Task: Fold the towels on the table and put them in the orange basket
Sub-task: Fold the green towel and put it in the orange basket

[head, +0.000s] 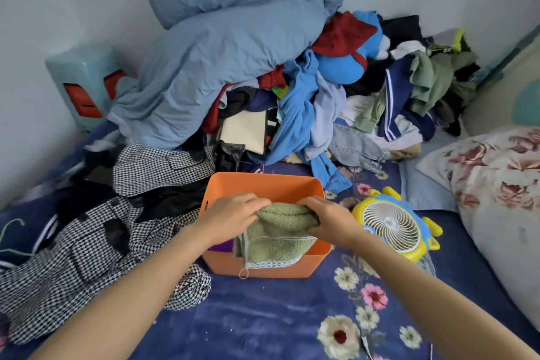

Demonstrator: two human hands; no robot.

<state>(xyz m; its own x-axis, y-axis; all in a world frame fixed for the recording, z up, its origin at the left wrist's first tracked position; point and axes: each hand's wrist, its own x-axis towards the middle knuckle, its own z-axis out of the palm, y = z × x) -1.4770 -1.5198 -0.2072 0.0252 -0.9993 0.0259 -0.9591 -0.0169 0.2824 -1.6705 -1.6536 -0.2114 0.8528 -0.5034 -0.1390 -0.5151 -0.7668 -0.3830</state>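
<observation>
An orange basket (264, 184) stands on a dark blue flowered sheet in the middle of the head view. A folded green towel (277, 238) lies over the basket's opening, its lower edge hanging over the near rim. My left hand (232, 218) grips the towel's left end. My right hand (328, 221) grips its right end. Something purple (220, 247) shows inside the basket at the left, mostly hidden under the towel.
A black-and-white houndstooth garment (87, 248) sprawls left of the basket. Behind it rises a heap of clothes (336, 102) under a blue duvet (222, 47). A yellow and blue toy fan (394, 223) lies right of the basket, and a flowered pillow (496, 184) further right.
</observation>
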